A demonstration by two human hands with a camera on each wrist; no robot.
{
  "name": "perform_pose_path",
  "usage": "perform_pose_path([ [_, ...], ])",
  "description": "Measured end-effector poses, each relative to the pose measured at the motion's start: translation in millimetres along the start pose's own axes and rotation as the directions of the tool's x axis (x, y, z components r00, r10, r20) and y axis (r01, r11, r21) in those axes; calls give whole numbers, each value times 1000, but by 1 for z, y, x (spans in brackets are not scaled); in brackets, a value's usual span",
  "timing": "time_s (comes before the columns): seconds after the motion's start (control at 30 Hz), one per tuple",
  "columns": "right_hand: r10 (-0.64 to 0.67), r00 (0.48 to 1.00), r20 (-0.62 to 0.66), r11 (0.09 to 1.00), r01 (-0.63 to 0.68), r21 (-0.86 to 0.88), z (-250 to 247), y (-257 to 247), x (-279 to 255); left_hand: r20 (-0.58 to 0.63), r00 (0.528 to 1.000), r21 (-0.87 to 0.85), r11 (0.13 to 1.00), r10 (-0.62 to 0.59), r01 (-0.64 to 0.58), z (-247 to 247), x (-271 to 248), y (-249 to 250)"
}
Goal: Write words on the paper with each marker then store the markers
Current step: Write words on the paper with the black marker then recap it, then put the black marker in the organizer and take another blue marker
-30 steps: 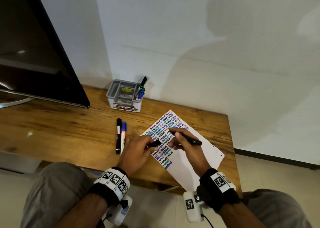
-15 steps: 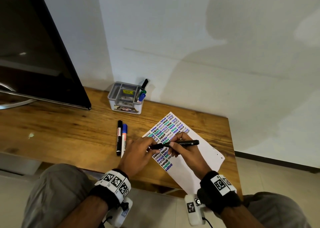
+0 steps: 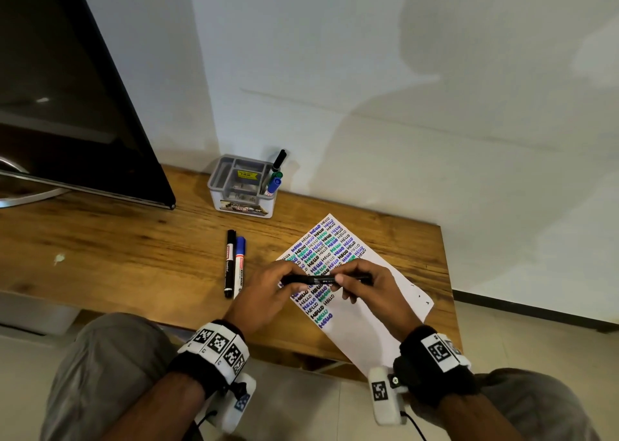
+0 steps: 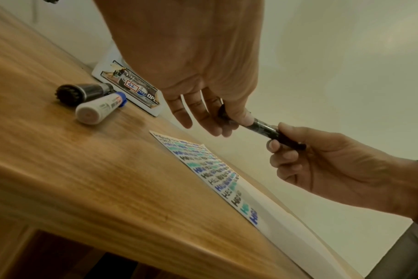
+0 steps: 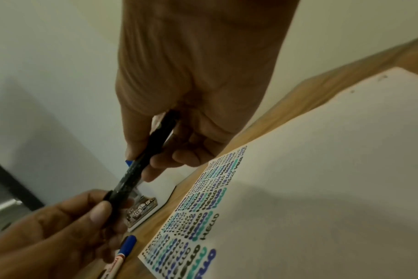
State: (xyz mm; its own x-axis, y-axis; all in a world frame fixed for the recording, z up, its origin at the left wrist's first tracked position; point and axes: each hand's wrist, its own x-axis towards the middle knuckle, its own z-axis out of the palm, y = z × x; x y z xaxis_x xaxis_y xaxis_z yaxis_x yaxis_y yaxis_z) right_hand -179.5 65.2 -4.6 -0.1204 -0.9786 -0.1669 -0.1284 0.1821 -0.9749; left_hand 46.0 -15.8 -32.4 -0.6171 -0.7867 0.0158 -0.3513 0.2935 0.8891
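In the lower middle of the head view, the left hand (image 3: 268,293) pinches the cap end of a black pen (image 3: 321,279) and the right hand (image 3: 371,289) grips its barrel. The pen lies level, left to right, above the paper (image 3: 365,326), equally near both hands.

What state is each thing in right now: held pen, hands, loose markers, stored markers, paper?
black pen: held level above the paper, cap end in the left hand
left hand: grips the pen's left end
right hand: grips the pen's barrel
black marker: capped, lying on the table
blue marker: capped, lying beside it
organizer: three markers standing inside
paper: flat, partly filled with HELLO
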Motion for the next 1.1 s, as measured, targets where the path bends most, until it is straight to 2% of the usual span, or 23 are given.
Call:
perform_pose_path([
  [0.17,-43,994,96,977,62,-205,2,3,0,19,1000,-170,985,-10,14,-4,-4,10],
  [0.33,-71,993,90,962,93,-256,14,4,2,24,1000,-191,981,-19,23,-7,-6,9],
  [0.47,-15,991,136,976,44,-213,17,1,0,53,998,-204,979,-15,26,-8,-7,7],
  [0.6,88,979,184,990,-66,-126,18,-4,-1,51,999,-210,978,4,7,-10,-8,11],
  [0.73,178,947,268,983,-182,-10,18,-6,0,70,998,-232,973,10,7,-15,-9,12],
  [0.8,191,935,299,981,-195,-17,19,-8,1,90,996,-250,968,-6,28,-19,-10,14],
  [0.87,158,938,308,987,-137,-88,21,-16,7,67,997,-295,954,-41,59,-24,-9,16],
  [0.93,83,942,324,982,-22,-187,24,-26,18,-3,996,-364,928,-85,78,-32,-4,17],
  [1.03,-16,949,314,904,148,-401,28,-41,40,-119,983,-443,893,-140,74,-39,2,16],
  [1.1,-60,954,293,841,206,-500,33,-52,57,-187,966,-471,879,-178,71,-44,2,14],
])
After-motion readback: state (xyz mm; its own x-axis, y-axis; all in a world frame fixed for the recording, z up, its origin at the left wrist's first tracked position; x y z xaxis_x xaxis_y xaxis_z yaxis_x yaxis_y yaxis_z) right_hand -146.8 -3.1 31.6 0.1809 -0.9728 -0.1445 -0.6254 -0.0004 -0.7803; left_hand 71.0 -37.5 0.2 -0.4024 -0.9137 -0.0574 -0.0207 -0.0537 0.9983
